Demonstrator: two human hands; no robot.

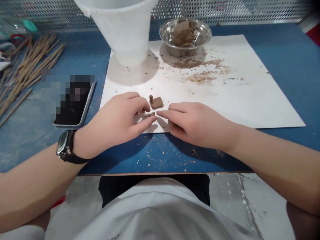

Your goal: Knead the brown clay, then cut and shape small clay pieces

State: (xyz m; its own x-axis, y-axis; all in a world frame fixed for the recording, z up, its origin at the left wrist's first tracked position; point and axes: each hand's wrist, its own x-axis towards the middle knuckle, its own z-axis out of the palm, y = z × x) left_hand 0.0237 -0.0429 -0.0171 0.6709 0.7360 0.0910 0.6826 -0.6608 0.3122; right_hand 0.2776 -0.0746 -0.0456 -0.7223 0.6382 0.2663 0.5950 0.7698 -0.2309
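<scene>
On the front part of a white board [250,100] lies a small flat brown clay slab [157,102] with a short clay peg upright at its left corner. Just in front of it is a tiny clay piece [152,114], between the thumb and curled fingers of my left hand [117,121]. Whether the fingers press on that piece is hard to see. My right hand [197,125] comes from the right, its index finger stretched out to the tip of my left thumb and its other fingers folded under.
A white bucket [125,36] and a steel bowl [175,50] holding a clay lump [183,33] stand at the back. Left are a phone [73,103] and brown sticks [32,66]. Clay crumbs dot the blue table [162,153]; mesh [237,13] rises behind.
</scene>
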